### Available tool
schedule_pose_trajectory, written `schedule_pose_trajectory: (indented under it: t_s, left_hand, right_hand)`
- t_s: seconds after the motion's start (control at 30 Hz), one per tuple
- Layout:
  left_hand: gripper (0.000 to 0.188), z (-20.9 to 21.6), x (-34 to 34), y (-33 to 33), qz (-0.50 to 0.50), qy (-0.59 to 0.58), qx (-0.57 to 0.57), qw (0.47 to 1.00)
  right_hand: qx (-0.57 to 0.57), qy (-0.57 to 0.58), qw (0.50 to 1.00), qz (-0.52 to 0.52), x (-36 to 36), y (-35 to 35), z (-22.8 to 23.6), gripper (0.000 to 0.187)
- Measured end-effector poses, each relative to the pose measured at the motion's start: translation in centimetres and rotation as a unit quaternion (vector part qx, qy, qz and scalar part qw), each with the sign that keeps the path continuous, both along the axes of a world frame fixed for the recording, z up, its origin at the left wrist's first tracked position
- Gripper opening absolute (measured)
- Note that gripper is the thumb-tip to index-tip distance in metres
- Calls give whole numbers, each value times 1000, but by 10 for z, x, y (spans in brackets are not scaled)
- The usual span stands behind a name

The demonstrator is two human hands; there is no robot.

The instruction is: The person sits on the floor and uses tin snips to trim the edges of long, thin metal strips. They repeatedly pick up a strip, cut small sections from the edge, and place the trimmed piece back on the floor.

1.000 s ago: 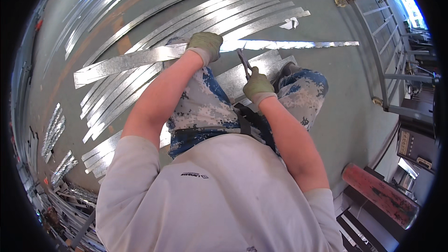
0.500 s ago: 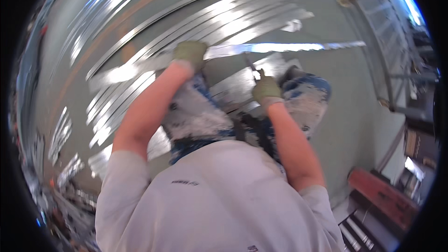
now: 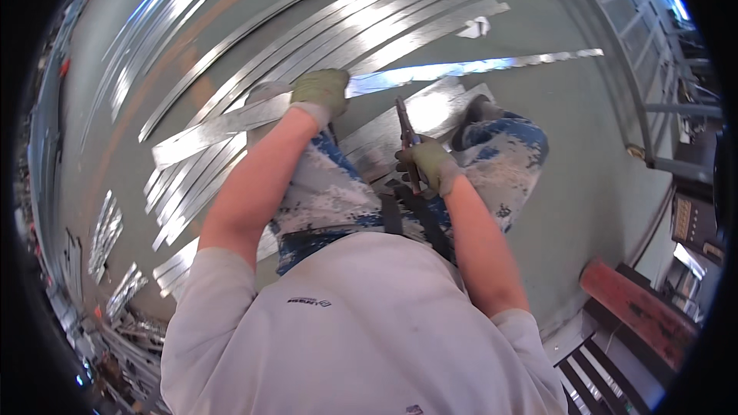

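A long, narrow sheet-metal strip (image 3: 430,73) lies across in front of me, its right stretch bent at regular steps along the edge. My left hand (image 3: 321,91), in a green work glove, is closed around the strip near my left knee. In my gloved right hand (image 3: 432,163) is a pair of tin snips (image 3: 404,124), jaws pointing away from me and apart from the strip. Between my legs lies a wider sheet-metal piece (image 3: 434,107). My fingers partly hide the snips' handles.
Several flat metal strips (image 3: 369,15) lie side by side on the floor beyond, with more strips (image 3: 192,173) to the left. A wheeled metal frame (image 3: 615,69) stands at right. A red cylinder (image 3: 638,307) is at lower right. Crumpled shiny scraps (image 3: 105,234) lie far left.
My right hand has drawn the snips back toward my body, away from the strip. The strip now slants more, its right end higher; my left hand keeps its hold.
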State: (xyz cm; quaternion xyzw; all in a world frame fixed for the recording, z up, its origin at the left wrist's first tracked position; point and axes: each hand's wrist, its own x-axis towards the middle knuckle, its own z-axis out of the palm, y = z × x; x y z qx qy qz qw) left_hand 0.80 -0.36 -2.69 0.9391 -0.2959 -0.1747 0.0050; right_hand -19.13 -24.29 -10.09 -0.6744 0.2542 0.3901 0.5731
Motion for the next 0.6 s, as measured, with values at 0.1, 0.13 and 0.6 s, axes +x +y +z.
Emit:
schedule_pose_trajectory:
  t_s: [0.1, 0.13, 0.6]
  left_hand:
    - [38, 0, -2, 0, 6, 14, 17, 1000]
    - [38, 0, -2, 2, 10, 10, 16, 1000]
    - [32, 13, -4, -6, 17, 25, 13, 999]
  right_hand:
    - [99, 25, 974, -201, -2, 28, 30, 44]
    - [114, 23, 973, -201, -1, 32, 28, 46]
    - [179, 7, 959, -220, 7, 47, 46, 45]
